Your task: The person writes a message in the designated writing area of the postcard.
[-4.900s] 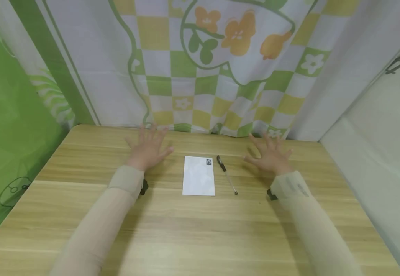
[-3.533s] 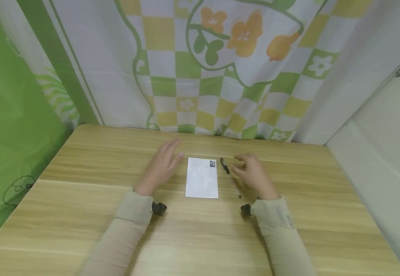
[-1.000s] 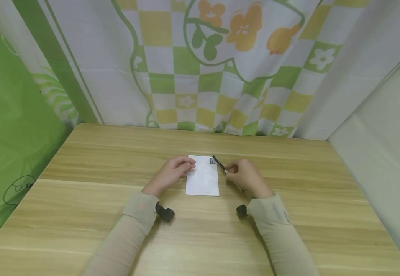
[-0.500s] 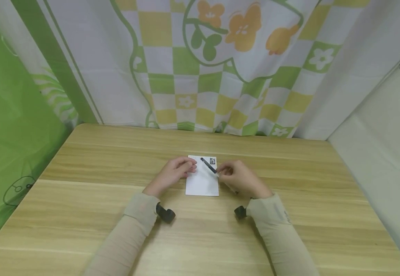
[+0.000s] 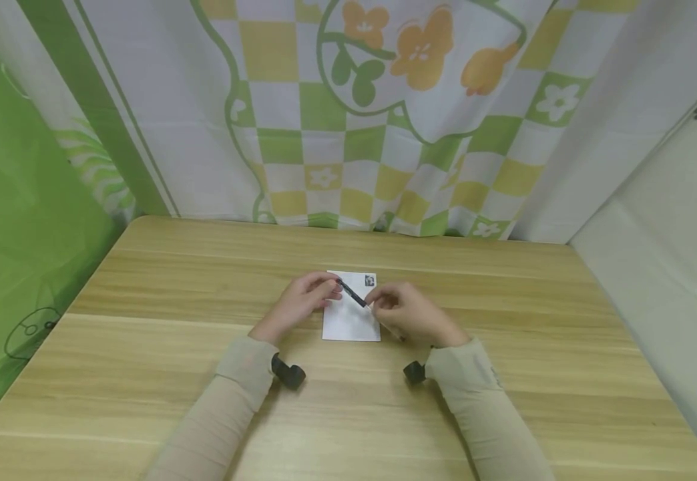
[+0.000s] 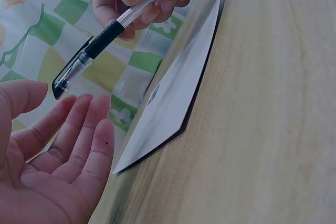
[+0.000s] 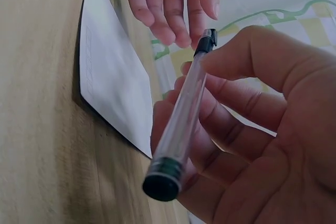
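Observation:
My right hand (image 5: 413,314) pinches a capped pen (image 5: 354,295) by its clear barrel, tilted above the white card (image 5: 348,327). In the left wrist view the pen's black cap (image 6: 72,72) reaches between the thumb and fingers of my left hand (image 6: 58,166), apparently without touching them. In the head view that hand is over the card's left edge, its fingers loosely bent. The card lies flat on the table, with a small dark stamp-like square in its upper right corner. The right wrist view shows the barrel's black end plug (image 7: 163,179) pointing toward the camera.
A wooden table (image 5: 348,414) runs under both arms. Behind it hangs a checked, flowered curtain (image 5: 360,140). Green cloth (image 5: 30,220) covers the left side, with a thin dark cable (image 5: 30,327) near the table edge. A white sheet (image 5: 667,220) closes the right side.
Both hands came in from a spread position beside the card. My right hand took up the pen and carried it leftward over the card, bringing the cap to the left hand.

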A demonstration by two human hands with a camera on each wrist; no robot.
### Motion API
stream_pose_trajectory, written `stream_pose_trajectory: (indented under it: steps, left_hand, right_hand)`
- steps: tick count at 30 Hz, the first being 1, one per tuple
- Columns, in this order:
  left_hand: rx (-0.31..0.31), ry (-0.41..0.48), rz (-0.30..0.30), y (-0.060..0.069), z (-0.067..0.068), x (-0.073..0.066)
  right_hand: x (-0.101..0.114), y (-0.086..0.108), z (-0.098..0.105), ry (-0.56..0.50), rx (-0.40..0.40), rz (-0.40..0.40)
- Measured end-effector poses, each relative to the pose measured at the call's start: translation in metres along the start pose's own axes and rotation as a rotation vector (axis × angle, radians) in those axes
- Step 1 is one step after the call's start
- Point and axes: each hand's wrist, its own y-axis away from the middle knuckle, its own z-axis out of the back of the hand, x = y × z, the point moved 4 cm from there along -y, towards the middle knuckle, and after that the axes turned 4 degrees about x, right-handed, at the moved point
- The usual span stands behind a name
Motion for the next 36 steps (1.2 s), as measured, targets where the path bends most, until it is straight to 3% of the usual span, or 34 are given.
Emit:
stream_pose_trajectory:
  steps: [8, 17, 28, 36]
  left_hand:
    - [-0.04, -0.015, 0.005, 0.0021, 0.002, 0.0008]
    - [-0.049, 0.015, 0.0, 0.001, 0.0012, -0.0009]
    - [-0.023, 0.263, 0.03, 0.0033, 0.0037, 0.0011]
    - [-0.052, 0.4, 0.032, 0.0044, 0.0064, -0.0003]
  right_hand:
    - [0.0015, -0.0042, -0.0032, 0.088, 0.008, 0.074]
    - [0.0004, -0.0054, -0.0065, 0.073, 0.013, 0.05]
    - [-0.002, -0.0047, -0.0046, -0.047, -0.001, 0.046]
    - [-0.0039, -0.0024, -0.0015, -0.187, -0.003, 0.046]
